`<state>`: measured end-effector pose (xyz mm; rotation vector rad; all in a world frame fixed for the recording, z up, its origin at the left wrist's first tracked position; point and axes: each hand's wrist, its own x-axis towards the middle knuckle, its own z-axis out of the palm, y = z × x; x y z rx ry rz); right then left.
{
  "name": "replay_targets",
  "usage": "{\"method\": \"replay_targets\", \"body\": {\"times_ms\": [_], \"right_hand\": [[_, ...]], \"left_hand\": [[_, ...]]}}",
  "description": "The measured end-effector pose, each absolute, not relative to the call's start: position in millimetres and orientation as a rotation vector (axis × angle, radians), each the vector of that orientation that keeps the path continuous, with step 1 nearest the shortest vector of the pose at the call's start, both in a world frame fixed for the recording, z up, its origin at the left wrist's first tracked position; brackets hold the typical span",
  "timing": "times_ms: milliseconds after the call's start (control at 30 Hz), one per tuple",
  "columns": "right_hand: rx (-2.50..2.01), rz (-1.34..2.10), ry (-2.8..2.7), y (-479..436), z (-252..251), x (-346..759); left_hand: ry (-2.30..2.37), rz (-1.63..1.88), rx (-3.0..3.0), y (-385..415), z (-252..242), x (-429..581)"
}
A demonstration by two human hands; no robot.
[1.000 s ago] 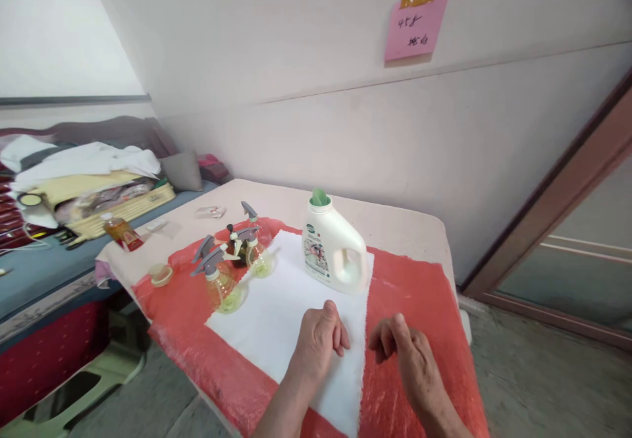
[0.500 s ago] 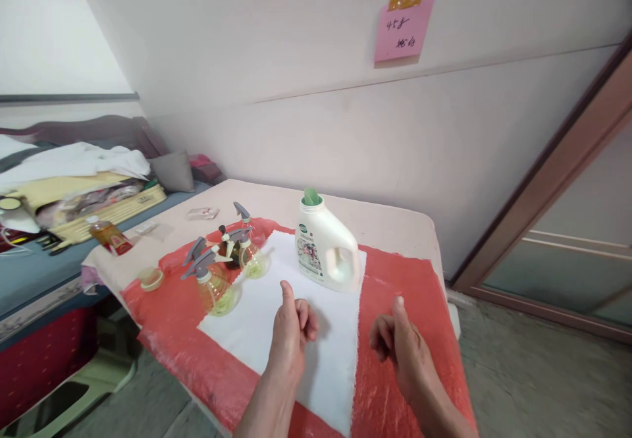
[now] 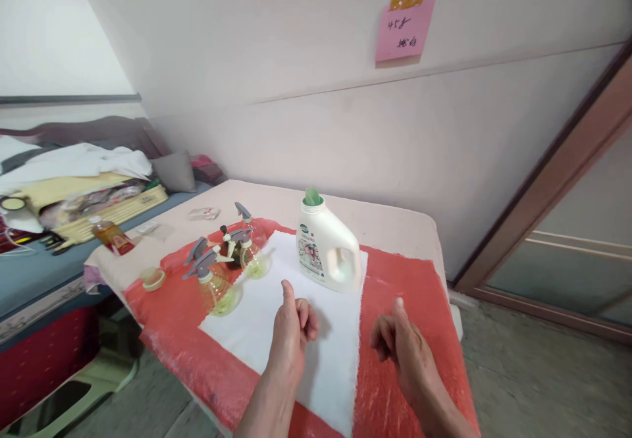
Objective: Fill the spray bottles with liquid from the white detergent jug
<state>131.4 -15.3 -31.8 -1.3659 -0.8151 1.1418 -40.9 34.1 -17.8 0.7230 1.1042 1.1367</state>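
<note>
My left hand (image 3: 295, 323) is raised above the white cloth (image 3: 328, 365), its thumb pointing up and its fingers curled in with nothing in them. Over the red sheet (image 3: 409, 273) is my right hand (image 3: 402, 339), thumb also up and fingers folded, holding nothing. Beyond both hands stands a cream laundry detergent jug (image 3: 326, 247), uncapped, with a green spout in its neck. Neither hand touches it. To the left, a clear spray bottle (image 3: 217, 290) with greenish liquid stands in front of another spray bottle (image 3: 253, 260) and a dark pump bottle (image 3: 231, 250).
A round pale lid (image 3: 153, 278) lies at the sheet's left side. Near the table's left edge rests a bottle of amber liquid (image 3: 111, 235). A pink note (image 3: 407, 26) is taped to the wall. A green stool (image 3: 83, 392) with a red cover stands at lower left.
The hands keep the same pose and place. Only the view has shifted very slightly; the jug and bottles have not moved on the table.
</note>
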Motion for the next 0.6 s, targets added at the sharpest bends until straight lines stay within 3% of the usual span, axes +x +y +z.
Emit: {"method": "replay_targets", "body": {"times_ms": [200,433,600], "right_hand": [[-1.330,1.152,-0.827,-15.3,-35.6,133.1],[-1.361,1.162,-0.841,-14.9,-41.4,139.5],[-1.383,1.166,-0.872,-16.2,-39.9,138.6]], "left_hand": [[1.187,1.202,0.828,42.4,-13.4,-51.5],[1.943,2.026,0.761,68.3,-3.7,-128.1],[2.330,1.954,0.639,92.7,-27.2,-183.5]]}}
